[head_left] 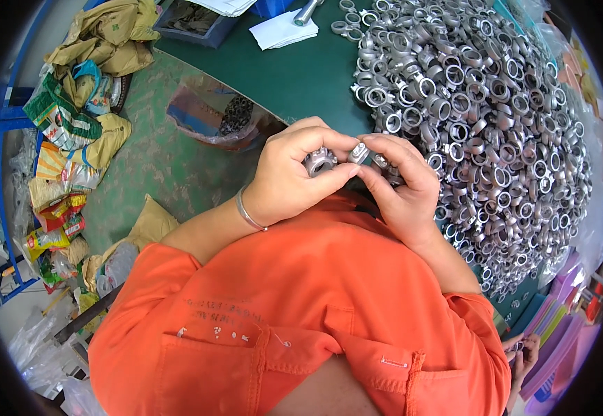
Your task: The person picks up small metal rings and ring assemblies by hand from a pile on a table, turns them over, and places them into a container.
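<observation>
My left hand (289, 170) is closed in front of my chest, with a grey metal ring (321, 161) cupped in its curled fingers. A small metal lug (359, 152) shows at the thumb and index fingertips, where both hands meet. My right hand (414, 186) is closed too, pinching a metal piece (380, 161) that looks like part of a similar ring; its fingers hide most of it. To the right of my hands, a big heap of metal rings with lugs (464, 104) covers the green table (280, 83).
Below the table's edge stands a bin (194, 114) holding dark parts. A grey tray (197, 24), white paper (280, 31) and a metal tool (308, 12) lie at the far side. Sacks (72, 139) pile up at left. Another person's hand (525, 359) shows at lower right.
</observation>
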Tool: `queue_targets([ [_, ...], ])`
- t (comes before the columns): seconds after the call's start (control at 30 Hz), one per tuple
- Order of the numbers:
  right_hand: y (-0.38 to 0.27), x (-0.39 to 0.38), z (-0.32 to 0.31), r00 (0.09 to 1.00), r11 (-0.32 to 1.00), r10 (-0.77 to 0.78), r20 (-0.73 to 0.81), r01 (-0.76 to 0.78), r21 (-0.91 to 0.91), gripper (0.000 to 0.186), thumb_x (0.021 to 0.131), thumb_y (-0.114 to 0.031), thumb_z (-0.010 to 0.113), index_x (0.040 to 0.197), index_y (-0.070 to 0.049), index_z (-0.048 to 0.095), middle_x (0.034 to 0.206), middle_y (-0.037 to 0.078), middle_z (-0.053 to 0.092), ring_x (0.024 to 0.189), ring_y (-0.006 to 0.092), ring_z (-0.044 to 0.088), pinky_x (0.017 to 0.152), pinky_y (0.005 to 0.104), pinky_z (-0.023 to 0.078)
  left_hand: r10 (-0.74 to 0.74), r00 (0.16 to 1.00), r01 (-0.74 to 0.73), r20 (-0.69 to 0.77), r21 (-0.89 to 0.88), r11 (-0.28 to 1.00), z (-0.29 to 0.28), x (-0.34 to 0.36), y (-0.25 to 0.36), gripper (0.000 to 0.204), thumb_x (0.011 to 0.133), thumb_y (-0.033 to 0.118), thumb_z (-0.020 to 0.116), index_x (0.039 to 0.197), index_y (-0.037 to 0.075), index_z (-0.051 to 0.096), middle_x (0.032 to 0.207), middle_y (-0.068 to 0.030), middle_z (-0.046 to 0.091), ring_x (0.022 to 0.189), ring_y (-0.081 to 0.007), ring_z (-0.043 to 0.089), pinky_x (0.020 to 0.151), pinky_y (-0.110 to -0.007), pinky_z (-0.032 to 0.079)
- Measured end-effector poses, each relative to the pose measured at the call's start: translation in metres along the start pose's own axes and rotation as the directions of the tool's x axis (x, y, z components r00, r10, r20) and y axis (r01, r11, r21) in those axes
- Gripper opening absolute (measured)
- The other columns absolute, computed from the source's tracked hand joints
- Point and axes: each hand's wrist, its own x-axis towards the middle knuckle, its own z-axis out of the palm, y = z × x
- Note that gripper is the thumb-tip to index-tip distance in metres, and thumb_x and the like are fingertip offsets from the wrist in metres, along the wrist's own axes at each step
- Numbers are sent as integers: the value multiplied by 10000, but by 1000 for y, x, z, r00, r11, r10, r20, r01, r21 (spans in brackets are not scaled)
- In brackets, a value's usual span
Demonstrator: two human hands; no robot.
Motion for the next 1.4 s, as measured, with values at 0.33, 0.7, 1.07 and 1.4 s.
queue_targets([
  [0.33, 0, 5, 1, 998, 997, -55, -2, 55, -53, 310, 667, 31, 686, 961, -5, 597, 952, 127, 613, 876, 225, 594, 770, 298, 470, 11, 1000, -11, -1, 16, 1000, -3, 2, 1, 215, 682, -27, 677, 888, 5, 623, 760, -57, 581, 676, -126, 540, 606, -230, 423],
  [0.7, -61, 144, -14, 945, 891, -264, 193, 315, -326, 322, 644, -30, 710, 937, -14, 578, 841, 108, 594, 741, 222, 567, 649, 290, 448, -263, 908, 92, -325, -460, 883, -11, 35, -14, 154, 792, 55, 629, 937, 9, 600, 689, 5, 567, 524, -51, 518, 436, -174, 389],
  [1.07, 13, 387, 33, 996, 990, 38, -76, -28, 136, 362, 694, 32, 680, 1033, 54, 558, 810, 48, 570, 563, 99, 499, 472, 216, 397, 96, 898, -19, -430, 180, 983, 11, 60, -84, 79, 732, 96, 638, 767, 30, 611, 695, -104, 553, 616, -262, 554, 571, -328, 450],
  [1.4, 8, 417, 74, 993, 999, 22, -117, -27, -39, 347, 687, 48, 672, 1022, 47, 579, 820, 53, 575, 641, 126, 540, 524, 237, 439, 89, 899, -49, -428, 103, 994, 7, 62, -91, 83, 738, 101, 632, 768, 30, 602, 699, -95, 554, 626, -245, 548, 573, -319, 445],
])
